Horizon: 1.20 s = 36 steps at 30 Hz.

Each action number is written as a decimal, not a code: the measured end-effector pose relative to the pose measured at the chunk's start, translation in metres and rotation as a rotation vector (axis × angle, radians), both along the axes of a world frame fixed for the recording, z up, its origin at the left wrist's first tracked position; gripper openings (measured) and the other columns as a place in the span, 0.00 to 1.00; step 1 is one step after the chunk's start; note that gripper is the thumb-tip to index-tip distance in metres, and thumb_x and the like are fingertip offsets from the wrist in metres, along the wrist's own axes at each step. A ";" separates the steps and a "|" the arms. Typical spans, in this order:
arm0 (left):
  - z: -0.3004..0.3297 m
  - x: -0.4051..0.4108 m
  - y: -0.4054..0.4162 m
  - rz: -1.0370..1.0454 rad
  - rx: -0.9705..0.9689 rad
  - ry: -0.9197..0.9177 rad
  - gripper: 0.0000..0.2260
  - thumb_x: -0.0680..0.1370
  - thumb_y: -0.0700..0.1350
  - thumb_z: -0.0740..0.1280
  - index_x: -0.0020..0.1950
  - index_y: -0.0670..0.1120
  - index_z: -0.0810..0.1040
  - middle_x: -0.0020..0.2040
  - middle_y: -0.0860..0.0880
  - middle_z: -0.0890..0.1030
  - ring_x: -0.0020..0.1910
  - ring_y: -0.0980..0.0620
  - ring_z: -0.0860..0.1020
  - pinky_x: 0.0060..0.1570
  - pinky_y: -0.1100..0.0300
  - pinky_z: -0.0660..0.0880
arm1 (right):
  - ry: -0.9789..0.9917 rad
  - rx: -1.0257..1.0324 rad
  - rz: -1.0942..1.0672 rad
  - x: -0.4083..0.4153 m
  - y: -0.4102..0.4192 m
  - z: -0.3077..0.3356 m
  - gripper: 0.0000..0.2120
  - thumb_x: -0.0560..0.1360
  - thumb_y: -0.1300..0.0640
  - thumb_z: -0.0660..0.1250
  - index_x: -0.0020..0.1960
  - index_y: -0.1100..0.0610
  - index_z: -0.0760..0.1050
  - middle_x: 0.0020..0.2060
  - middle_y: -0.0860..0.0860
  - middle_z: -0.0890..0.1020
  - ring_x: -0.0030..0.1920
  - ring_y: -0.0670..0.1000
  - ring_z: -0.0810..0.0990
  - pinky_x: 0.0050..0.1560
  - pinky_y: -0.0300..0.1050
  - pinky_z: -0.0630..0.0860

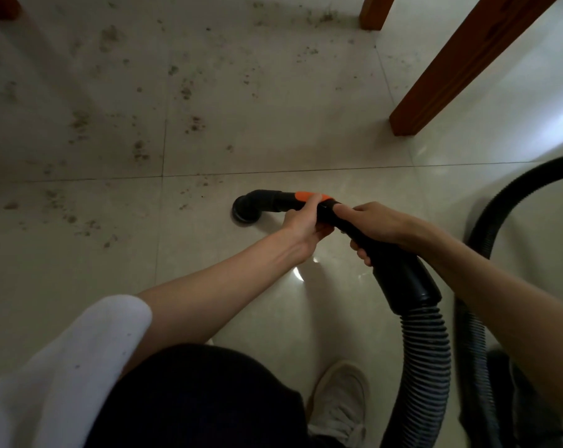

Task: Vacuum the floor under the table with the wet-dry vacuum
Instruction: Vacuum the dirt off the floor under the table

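Both hands hold the black wand [306, 208] of the vacuum low over the pale tiled floor [273, 130]. The left hand [301, 223] has its fingers curled round the wand from below, thumb laid along the top by the orange slider [307, 196]. The right hand [375, 226] grips just behind it, fingers wrapped over the thicker cuff [399, 279], the index finger stretched forward along the wand — so the two hands nearly touch. At the wand's far end a bent elbow leads down into a round nozzle [245, 215], which sits mouth-down on the tile, just near side of a grout line. Behind the cuff the ribbed hose [425, 357] drops toward the bottom of the view, and a second stretch of it loops up and out at the right edge. Beyond the nozzle the tiles are strewn with dirt [137, 150] — dark crumbs and smudges spread over the left and far parts of the floor, while the tile around the hands looks glossy. Three reddish wooden table legs [461, 66] stand at the top: one slanting in from the upper right, one farther back beside it, one in the top left corner. A white sleeve [70, 360], a dark trouser knee and a light shoe [338, 405] fill the near edge.
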<state>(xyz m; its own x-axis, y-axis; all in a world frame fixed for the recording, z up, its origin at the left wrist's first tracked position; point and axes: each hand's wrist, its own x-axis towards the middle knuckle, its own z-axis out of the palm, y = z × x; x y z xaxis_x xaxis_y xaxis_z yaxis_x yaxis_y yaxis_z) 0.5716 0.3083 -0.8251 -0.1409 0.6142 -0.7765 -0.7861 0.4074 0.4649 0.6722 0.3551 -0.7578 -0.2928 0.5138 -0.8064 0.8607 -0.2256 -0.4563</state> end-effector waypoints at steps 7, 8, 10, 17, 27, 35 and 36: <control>-0.003 -0.008 -0.010 0.086 -0.034 0.051 0.06 0.77 0.42 0.63 0.41 0.42 0.76 0.43 0.43 0.79 0.45 0.48 0.79 0.45 0.59 0.77 | 0.018 -0.031 0.065 -0.014 -0.005 -0.004 0.21 0.80 0.44 0.56 0.51 0.63 0.70 0.29 0.56 0.74 0.23 0.50 0.73 0.24 0.40 0.73; -0.004 -0.011 -0.012 0.102 -0.035 0.054 0.06 0.77 0.42 0.63 0.41 0.42 0.76 0.43 0.43 0.79 0.45 0.48 0.79 0.45 0.58 0.77 | 0.021 -0.033 0.074 -0.017 -0.006 -0.005 0.21 0.80 0.44 0.56 0.51 0.63 0.70 0.29 0.55 0.74 0.23 0.50 0.73 0.24 0.40 0.73; -0.006 -0.014 -0.017 0.129 -0.032 0.051 0.05 0.77 0.42 0.63 0.43 0.42 0.76 0.44 0.43 0.78 0.44 0.48 0.79 0.46 0.58 0.77 | 0.018 -0.037 0.091 -0.024 -0.007 -0.006 0.21 0.80 0.44 0.56 0.52 0.63 0.71 0.29 0.55 0.74 0.23 0.50 0.73 0.25 0.40 0.74; -0.015 -0.015 -0.036 0.163 -0.028 -0.005 0.06 0.77 0.43 0.64 0.50 0.40 0.75 0.50 0.41 0.78 0.49 0.47 0.79 0.50 0.58 0.77 | -0.051 -0.149 0.155 -0.026 -0.010 -0.007 0.20 0.80 0.43 0.56 0.51 0.62 0.70 0.30 0.55 0.73 0.24 0.49 0.73 0.26 0.40 0.74; -0.018 -0.017 -0.051 0.096 0.005 -0.033 0.12 0.78 0.46 0.64 0.55 0.39 0.77 0.57 0.39 0.78 0.57 0.47 0.76 0.55 0.59 0.73 | -0.002 -0.316 0.077 -0.030 -0.014 -0.015 0.21 0.80 0.43 0.53 0.50 0.61 0.69 0.28 0.53 0.74 0.25 0.48 0.72 0.26 0.40 0.73; -0.018 0.006 -0.055 0.042 -0.001 -0.045 0.09 0.78 0.46 0.63 0.51 0.41 0.77 0.53 0.41 0.79 0.51 0.49 0.77 0.47 0.62 0.73 | -0.105 -0.332 0.118 -0.012 -0.013 -0.008 0.20 0.79 0.43 0.53 0.48 0.61 0.68 0.28 0.53 0.72 0.26 0.48 0.71 0.26 0.39 0.72; -0.018 0.007 -0.055 0.043 -0.004 -0.041 0.09 0.78 0.46 0.63 0.50 0.41 0.77 0.52 0.41 0.79 0.50 0.50 0.78 0.46 0.62 0.73 | -0.104 -0.333 0.116 -0.012 -0.013 -0.008 0.20 0.79 0.43 0.53 0.48 0.61 0.68 0.28 0.53 0.72 0.25 0.48 0.71 0.26 0.39 0.71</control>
